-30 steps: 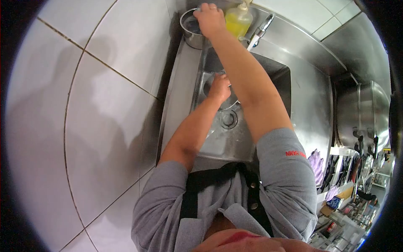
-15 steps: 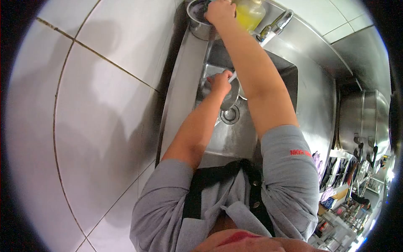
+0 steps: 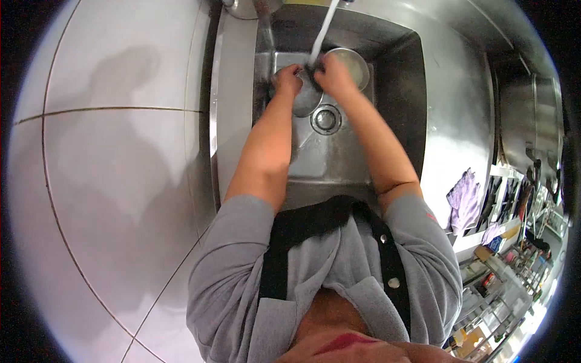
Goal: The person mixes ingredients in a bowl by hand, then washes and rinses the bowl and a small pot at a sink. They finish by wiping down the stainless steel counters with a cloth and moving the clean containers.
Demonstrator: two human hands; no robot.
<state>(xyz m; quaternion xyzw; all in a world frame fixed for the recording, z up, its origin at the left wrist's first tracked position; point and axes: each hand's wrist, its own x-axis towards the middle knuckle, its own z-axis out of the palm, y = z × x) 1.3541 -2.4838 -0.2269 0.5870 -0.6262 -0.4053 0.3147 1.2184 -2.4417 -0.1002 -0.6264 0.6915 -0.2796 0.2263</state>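
Inside the steel sink (image 3: pixel 339 166), my left hand (image 3: pixel 288 81) grips the rim of a round metal bowl (image 3: pixel 307 104), its fingers closed on the edge. My right hand (image 3: pixel 333 74) is closed at the bowl's right side, beside the running water (image 3: pixel 324 33). Something dark shows at its fingertips, too blurred to name. Behind that hand a second round bowl (image 3: pixel 358 68), pale inside, rests in the sink. The drain (image 3: pixel 327 120) lies just in front of the bowls.
A metal pot (image 3: pixel 251 7) stands at the sink's back left corner, partly cut off. White wall tiles (image 3: pixel 121 181) rise close on the left. To the right are a steel counter (image 3: pixel 457 121), a purple cloth (image 3: pixel 465 199) and crowded shelving (image 3: pixel 502 284).
My right hand has left the pot at the back and come down into the sink, near my left hand and the bowl. The view has tilted down, so the yellow jug is out of sight.
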